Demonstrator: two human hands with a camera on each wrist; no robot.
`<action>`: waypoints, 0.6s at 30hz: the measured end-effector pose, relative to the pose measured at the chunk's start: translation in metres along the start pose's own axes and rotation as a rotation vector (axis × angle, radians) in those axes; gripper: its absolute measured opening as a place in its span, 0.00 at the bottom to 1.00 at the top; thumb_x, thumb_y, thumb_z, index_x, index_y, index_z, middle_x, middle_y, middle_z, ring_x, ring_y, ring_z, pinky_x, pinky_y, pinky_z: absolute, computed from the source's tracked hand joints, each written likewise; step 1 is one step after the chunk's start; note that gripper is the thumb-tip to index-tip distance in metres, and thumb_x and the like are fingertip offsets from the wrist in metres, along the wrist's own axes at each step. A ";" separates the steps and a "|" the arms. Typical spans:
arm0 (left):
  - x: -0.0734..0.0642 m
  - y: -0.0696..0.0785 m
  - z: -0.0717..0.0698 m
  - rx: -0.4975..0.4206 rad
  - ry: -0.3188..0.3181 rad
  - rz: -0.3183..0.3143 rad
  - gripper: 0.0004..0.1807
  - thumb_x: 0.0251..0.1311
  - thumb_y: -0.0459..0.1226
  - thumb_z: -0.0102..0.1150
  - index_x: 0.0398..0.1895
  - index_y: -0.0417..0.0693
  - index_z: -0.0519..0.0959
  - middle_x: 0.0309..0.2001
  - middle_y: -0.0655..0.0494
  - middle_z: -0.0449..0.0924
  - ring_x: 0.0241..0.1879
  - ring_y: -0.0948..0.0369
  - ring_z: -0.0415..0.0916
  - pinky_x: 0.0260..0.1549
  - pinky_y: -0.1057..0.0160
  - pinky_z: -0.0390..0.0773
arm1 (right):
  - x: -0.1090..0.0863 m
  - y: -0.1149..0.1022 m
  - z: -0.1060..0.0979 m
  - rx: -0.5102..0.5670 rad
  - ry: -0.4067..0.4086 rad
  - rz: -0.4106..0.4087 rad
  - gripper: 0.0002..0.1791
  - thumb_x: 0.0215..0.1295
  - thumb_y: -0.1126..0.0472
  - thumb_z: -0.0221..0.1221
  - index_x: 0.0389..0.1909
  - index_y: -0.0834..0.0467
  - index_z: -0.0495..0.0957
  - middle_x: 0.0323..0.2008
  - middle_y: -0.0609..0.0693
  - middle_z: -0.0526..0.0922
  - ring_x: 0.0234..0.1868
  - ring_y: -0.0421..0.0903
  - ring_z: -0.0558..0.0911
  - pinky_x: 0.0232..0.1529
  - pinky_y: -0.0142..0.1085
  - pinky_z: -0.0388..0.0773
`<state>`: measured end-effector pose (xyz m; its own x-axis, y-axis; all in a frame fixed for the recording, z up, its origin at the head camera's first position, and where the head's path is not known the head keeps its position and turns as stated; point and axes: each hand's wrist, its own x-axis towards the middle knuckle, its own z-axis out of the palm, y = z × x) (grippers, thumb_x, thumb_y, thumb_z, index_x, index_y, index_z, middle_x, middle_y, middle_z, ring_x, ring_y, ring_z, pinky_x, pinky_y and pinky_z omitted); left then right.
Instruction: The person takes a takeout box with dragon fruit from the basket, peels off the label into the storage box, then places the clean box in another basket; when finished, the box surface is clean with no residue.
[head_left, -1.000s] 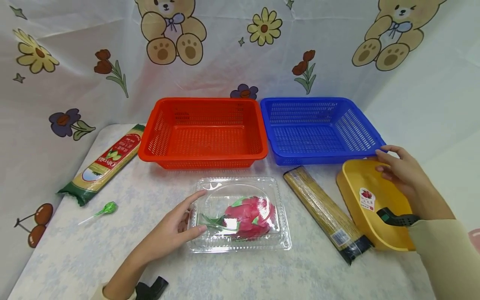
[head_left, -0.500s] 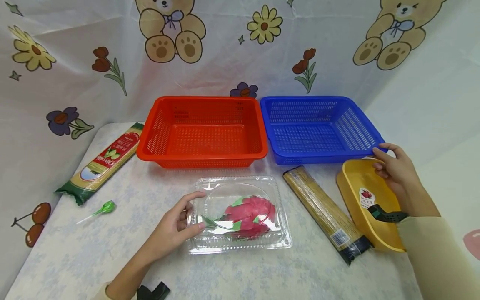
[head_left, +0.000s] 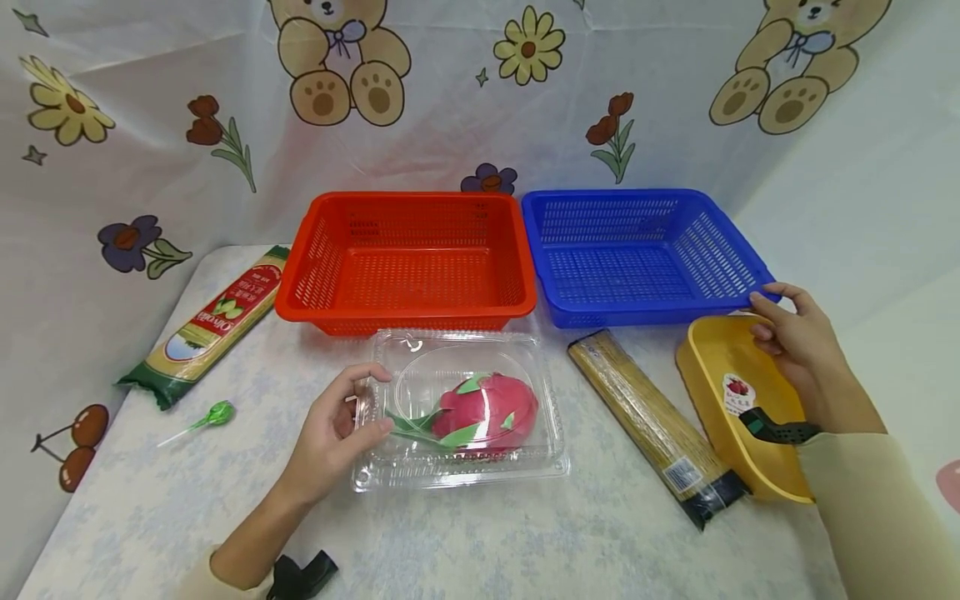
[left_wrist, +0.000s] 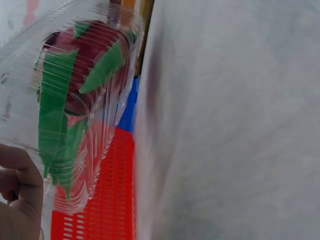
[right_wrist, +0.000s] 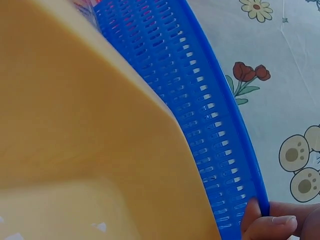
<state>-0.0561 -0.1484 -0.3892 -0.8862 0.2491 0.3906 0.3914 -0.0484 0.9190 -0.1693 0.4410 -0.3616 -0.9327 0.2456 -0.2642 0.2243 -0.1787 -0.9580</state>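
My left hand (head_left: 337,425) grips the left edge of a clear plastic clamshell box (head_left: 551,442), thumb near and fingers far. Through its lid shows a red dragon fruit (head_left: 498,412) with green leaf tips, also seen through the box wall in the left wrist view. The box looks raised a little off the table. At the right, my right hand (head_left: 802,350) pinches the front right corner of the blue basket (head_left: 615,318), its thumb and fingers on the rim in the right wrist view. That hand is over a yellow bin (head_left: 772,400) with a fruit sticker.
A red basket (head_left: 405,327) stands left of the blue one. One spaghetti pack (head_left: 652,417) lies between the box and the yellow bin. Another pasta pack (head_left: 213,325) and a green lollipop (head_left: 217,413) lie at the left. A printed cloth hangs behind.
My left hand has moved the clamshell box up and to the left, toward the red basket. The right hand stays on the blue basket's corner.
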 end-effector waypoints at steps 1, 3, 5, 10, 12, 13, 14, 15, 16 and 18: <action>0.003 0.002 0.000 0.002 0.006 0.015 0.26 0.57 0.18 0.58 0.60 0.36 0.71 0.42 0.42 0.67 0.20 0.62 0.61 0.13 0.64 0.66 | 0.000 0.000 0.000 -0.002 -0.002 -0.003 0.29 0.63 0.53 0.69 0.60 0.44 0.66 0.41 0.43 0.80 0.23 0.41 0.73 0.26 0.26 0.71; 0.010 0.008 0.000 -0.010 0.009 0.023 0.25 0.57 0.18 0.57 0.59 0.36 0.71 0.46 0.43 0.68 0.24 0.60 0.63 0.15 0.65 0.68 | 0.000 -0.001 0.000 -0.008 -0.006 -0.008 0.29 0.63 0.52 0.69 0.60 0.43 0.65 0.41 0.43 0.80 0.24 0.41 0.72 0.26 0.26 0.71; 0.019 0.013 0.001 -0.032 0.011 0.011 0.24 0.58 0.19 0.55 0.58 0.36 0.71 0.45 0.44 0.68 0.28 0.58 0.67 0.19 0.66 0.73 | 0.001 -0.001 0.001 -0.020 -0.002 -0.006 0.30 0.62 0.52 0.69 0.61 0.43 0.65 0.42 0.43 0.80 0.24 0.40 0.72 0.27 0.25 0.71; 0.045 0.027 0.003 -0.079 0.029 -0.012 0.23 0.57 0.22 0.54 0.56 0.42 0.73 0.49 0.43 0.69 0.39 0.53 0.68 0.30 0.65 0.79 | 0.003 -0.003 0.003 -0.037 -0.002 -0.002 0.31 0.61 0.50 0.70 0.60 0.42 0.66 0.42 0.43 0.81 0.24 0.40 0.72 0.27 0.26 0.72; 0.056 0.029 0.003 -0.081 0.038 0.005 0.23 0.55 0.22 0.54 0.56 0.44 0.74 0.50 0.43 0.70 0.42 0.52 0.68 0.33 0.65 0.79 | 0.004 -0.003 0.003 -0.038 -0.005 -0.001 0.31 0.61 0.50 0.70 0.60 0.42 0.66 0.41 0.43 0.81 0.24 0.40 0.72 0.27 0.26 0.72; 0.062 0.030 0.003 -0.085 0.038 0.016 0.23 0.55 0.23 0.55 0.55 0.45 0.75 0.49 0.42 0.71 0.42 0.51 0.68 0.33 0.65 0.80 | 0.003 -0.003 0.003 -0.041 -0.004 -0.002 0.31 0.61 0.50 0.70 0.61 0.42 0.65 0.41 0.43 0.81 0.24 0.39 0.72 0.27 0.25 0.72; 0.069 0.030 0.004 -0.090 0.036 0.025 0.23 0.55 0.23 0.55 0.55 0.46 0.75 0.48 0.42 0.71 0.42 0.51 0.68 0.33 0.66 0.80 | 0.003 -0.003 0.002 -0.045 0.000 -0.003 0.31 0.60 0.50 0.70 0.61 0.42 0.65 0.42 0.43 0.81 0.24 0.39 0.72 0.27 0.25 0.72; 0.076 0.030 0.004 -0.093 0.034 0.036 0.23 0.55 0.23 0.56 0.54 0.47 0.76 0.46 0.43 0.71 0.41 0.52 0.68 0.32 0.66 0.79 | 0.003 -0.002 0.002 -0.046 0.003 -0.004 0.32 0.60 0.50 0.70 0.61 0.42 0.65 0.42 0.43 0.80 0.24 0.39 0.72 0.27 0.25 0.72; 0.083 0.029 0.005 -0.105 0.030 0.044 0.22 0.55 0.23 0.56 0.54 0.48 0.76 0.43 0.44 0.70 0.39 0.53 0.68 0.31 0.67 0.79 | 0.002 -0.001 0.001 -0.043 0.005 -0.002 0.32 0.61 0.50 0.70 0.61 0.42 0.65 0.42 0.43 0.80 0.24 0.39 0.72 0.27 0.25 0.71; 0.099 0.027 0.007 -0.135 0.023 0.047 0.22 0.56 0.24 0.56 0.53 0.51 0.77 0.39 0.46 0.68 0.35 0.55 0.67 0.27 0.68 0.77 | 0.002 0.000 0.000 -0.050 0.011 0.000 0.32 0.61 0.49 0.70 0.62 0.42 0.65 0.42 0.42 0.80 0.23 0.39 0.72 0.27 0.24 0.71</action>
<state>-0.1313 -0.1186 -0.3264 -0.8738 0.2216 0.4328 0.3968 -0.1894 0.8981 -0.1708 0.4416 -0.3624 -0.9296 0.2557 -0.2654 0.2386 -0.1315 -0.9622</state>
